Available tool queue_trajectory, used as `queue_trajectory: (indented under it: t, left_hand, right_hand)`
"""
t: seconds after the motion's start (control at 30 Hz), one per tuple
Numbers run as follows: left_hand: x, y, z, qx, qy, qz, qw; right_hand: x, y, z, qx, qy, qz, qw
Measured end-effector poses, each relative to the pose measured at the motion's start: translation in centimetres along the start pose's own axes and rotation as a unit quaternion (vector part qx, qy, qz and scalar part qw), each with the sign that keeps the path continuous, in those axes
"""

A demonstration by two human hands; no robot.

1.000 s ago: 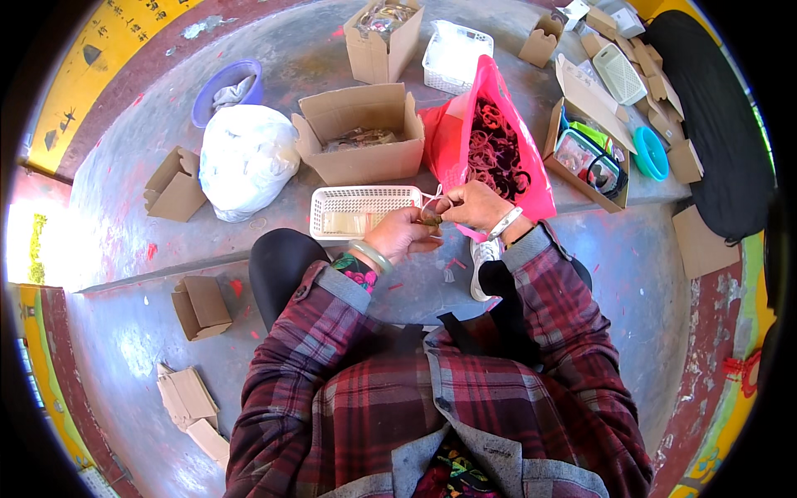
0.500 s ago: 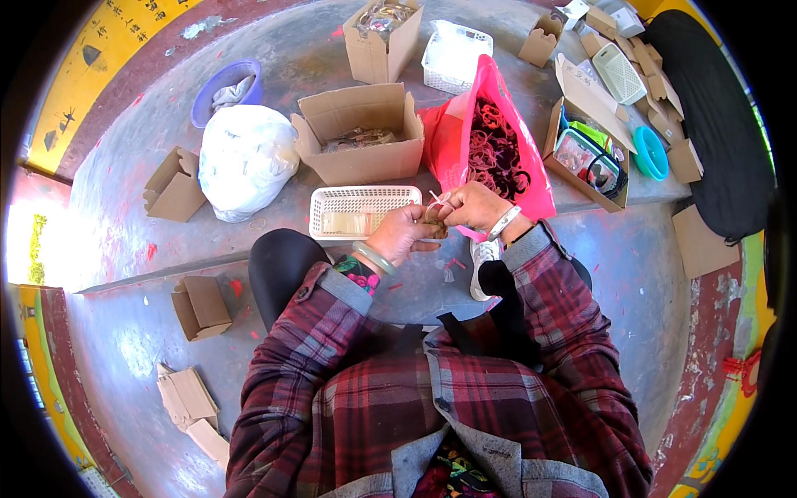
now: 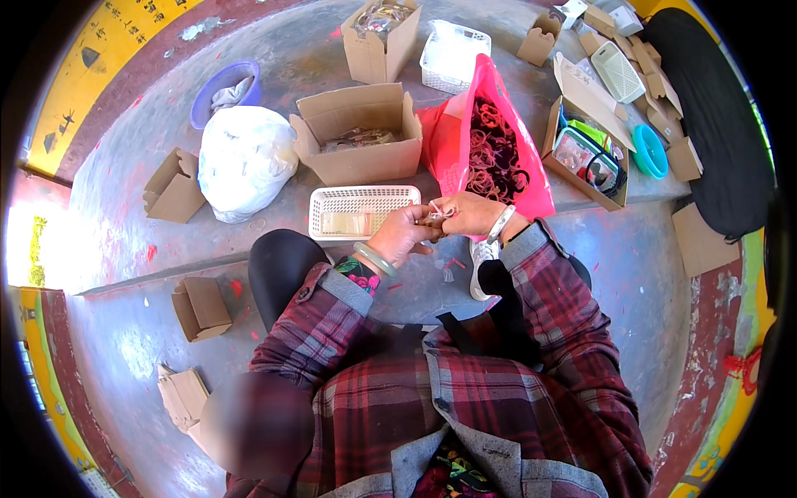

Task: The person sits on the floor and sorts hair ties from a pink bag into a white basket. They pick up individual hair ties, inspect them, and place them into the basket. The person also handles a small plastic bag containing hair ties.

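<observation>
My left hand (image 3: 400,236) and my right hand (image 3: 476,215) meet in front of me, fingertips pinched on a small pale pinkish looped band (image 3: 442,212). The fingers partly hide the band, so its full shape cannot be made out. Just beyond my left hand stands a white perforated basket (image 3: 365,192) with flat clear packets (image 3: 346,223) in it. Next to my right hand, a bright pink bag (image 3: 444,153) gapes and shows many pink and dark loops (image 3: 496,149). An open cardboard box (image 3: 365,163) behind the basket holds clear-wrapped items.
A stuffed white plastic bag (image 3: 246,162) and a purple basin (image 3: 217,87) lie left. Right of the pink bag are a box of mixed goods (image 3: 585,162) and a turquoise basket (image 3: 650,152). A step edge crosses the floor. A blurred patch covers part of my left sleeve.
My right hand has turned and dropped slightly, and the loose ends that stuck up between my hands now lie lower. A blurred patch has appeared at the lower left.
</observation>
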State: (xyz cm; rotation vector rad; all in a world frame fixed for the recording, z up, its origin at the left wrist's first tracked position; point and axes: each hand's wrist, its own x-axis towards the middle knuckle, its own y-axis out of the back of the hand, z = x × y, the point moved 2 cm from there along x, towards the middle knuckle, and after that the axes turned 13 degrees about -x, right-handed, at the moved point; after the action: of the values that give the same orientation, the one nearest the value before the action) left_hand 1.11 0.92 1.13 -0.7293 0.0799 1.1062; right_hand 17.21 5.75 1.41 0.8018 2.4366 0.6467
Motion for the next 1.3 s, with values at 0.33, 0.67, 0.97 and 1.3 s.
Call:
queue_trajectory:
  t: [0.33, 0.67, 0.97, 1.3]
  left_hand:
    - [-0.4, -0.1, 1.6, 0.121, -0.057, 0.042, 0.990]
    - [1.0, 2.9, 1.4, -0.225, -0.264, 0.078, 0.935]
    - [0.1, 0.5, 4.6, -0.333, -0.257, 0.041, 0.906]
    - [-0.1, 1.5, 5.2, -0.477, -0.150, 0.025, 0.866]
  right_hand:
    - [-0.4, 0.7, -1.1, -0.015, 0.010, 0.038, 0.999]
    - [-0.6, 1.5, -2.6, 0.562, -0.103, 0.179, 0.801]
    - [0.7, -2.4, -6.8, 0.511, -0.020, 0.049, 0.858]
    - [-0.3, -2.9, -6.7, -0.436, 0.029, 0.216, 0.873]
